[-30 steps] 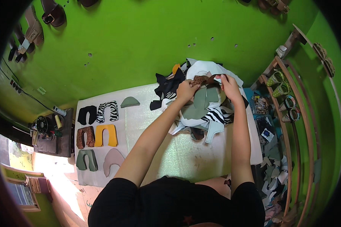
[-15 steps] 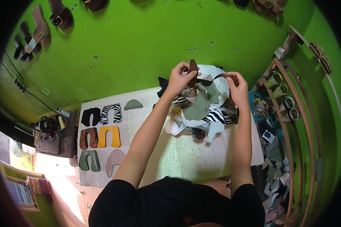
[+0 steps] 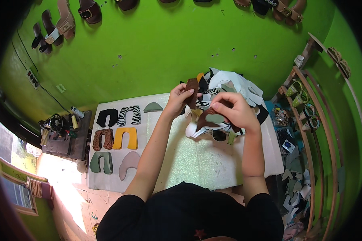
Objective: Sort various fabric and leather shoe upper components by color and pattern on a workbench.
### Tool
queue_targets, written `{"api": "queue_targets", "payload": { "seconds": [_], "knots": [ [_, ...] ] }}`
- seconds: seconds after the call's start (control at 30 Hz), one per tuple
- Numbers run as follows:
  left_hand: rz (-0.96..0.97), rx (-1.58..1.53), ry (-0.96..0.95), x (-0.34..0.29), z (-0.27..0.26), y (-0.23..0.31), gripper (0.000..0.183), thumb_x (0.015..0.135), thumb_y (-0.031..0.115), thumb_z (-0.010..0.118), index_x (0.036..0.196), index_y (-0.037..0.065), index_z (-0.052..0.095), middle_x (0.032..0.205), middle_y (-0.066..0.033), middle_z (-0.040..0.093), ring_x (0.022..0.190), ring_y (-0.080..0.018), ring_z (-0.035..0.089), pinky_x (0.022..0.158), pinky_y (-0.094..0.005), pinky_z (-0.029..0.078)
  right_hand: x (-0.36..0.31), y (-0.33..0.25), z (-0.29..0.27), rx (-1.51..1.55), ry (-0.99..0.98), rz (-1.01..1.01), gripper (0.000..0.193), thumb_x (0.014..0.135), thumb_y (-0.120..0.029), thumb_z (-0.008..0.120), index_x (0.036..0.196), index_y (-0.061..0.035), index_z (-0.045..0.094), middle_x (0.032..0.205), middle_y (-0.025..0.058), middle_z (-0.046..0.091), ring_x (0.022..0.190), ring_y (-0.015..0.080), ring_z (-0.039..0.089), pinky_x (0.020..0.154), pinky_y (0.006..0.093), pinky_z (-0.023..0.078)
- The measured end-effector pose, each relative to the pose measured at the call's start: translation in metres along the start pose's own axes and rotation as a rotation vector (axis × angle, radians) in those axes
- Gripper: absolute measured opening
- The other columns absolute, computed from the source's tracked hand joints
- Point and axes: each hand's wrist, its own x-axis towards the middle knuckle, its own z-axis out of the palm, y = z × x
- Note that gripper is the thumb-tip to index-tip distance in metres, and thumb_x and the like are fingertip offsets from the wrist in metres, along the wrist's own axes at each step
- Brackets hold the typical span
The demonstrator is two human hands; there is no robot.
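Note:
My left hand (image 3: 175, 101) pinches a dark brown cut piece (image 3: 192, 85) upright at the left side of a heap of cut material pieces (image 3: 229, 79). Just to its right, my right hand (image 3: 240, 112) is closed on a curved brown piece (image 3: 204, 119), held over the front of the heap. White, zebra-striped, green and black pieces show in the heap; both hands hide part of it. Sorted on the table's left are arch-shaped stacks: black (image 3: 107, 117), zebra-striped (image 3: 135, 115), brown spotted (image 3: 97, 139), yellow (image 3: 125, 134), green (image 3: 95, 162) and pink (image 3: 127, 165).
A green half-round piece (image 3: 153, 107) lies behind the stacks on the white-covered table (image 3: 181, 160). A sewing machine (image 3: 56, 124) stands at the left. Scraps (image 3: 295, 186) lie beside a wooden rack (image 3: 309, 140) with sandals at the right. More sandals (image 3: 90, 12) hang on the green wall.
My right hand has moved left toward my left hand, bringing the curved brown piece across the front of the heap. Pieces in the heap have shifted. The view has moved slightly.

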Motion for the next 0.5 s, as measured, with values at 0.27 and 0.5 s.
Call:
{"api": "queue_targets", "payload": {
  "seconds": [0.27,0.5],
  "knots": [
    [-0.117,-0.222,-0.173,-0.059,0.004,0.011,0.042,0.075,0.008,0.055,0.113,-0.004,0.042,0.108,-0.0173,0.054,0.095,-0.0277,0.057,0.081,-0.0348,0.048,0.019,0.018,0.044,0.267,0.148,-0.082,0.013,0.082,-0.011,0.057,0.081,0.0013,0.059,0.07,0.0003,0.057,0.06,0.0037,0.05,0.053,0.0183,0.041],
    [-0.086,-0.202,-0.311,-0.089,-0.002,0.013,0.051,0.073,0.017,0.057,0.116,-0.004,0.039,0.109,-0.0207,0.053,0.095,-0.0298,0.058,0.081,-0.036,0.048,0.018,0.058,0.059,0.087,0.417,-0.035,0.015,0.078,-0.013,0.062,0.078,0.0023,0.059,0.068,0.0012,0.058,0.063,0.0053,0.05,0.056,0.021,0.041]
  ]
}}
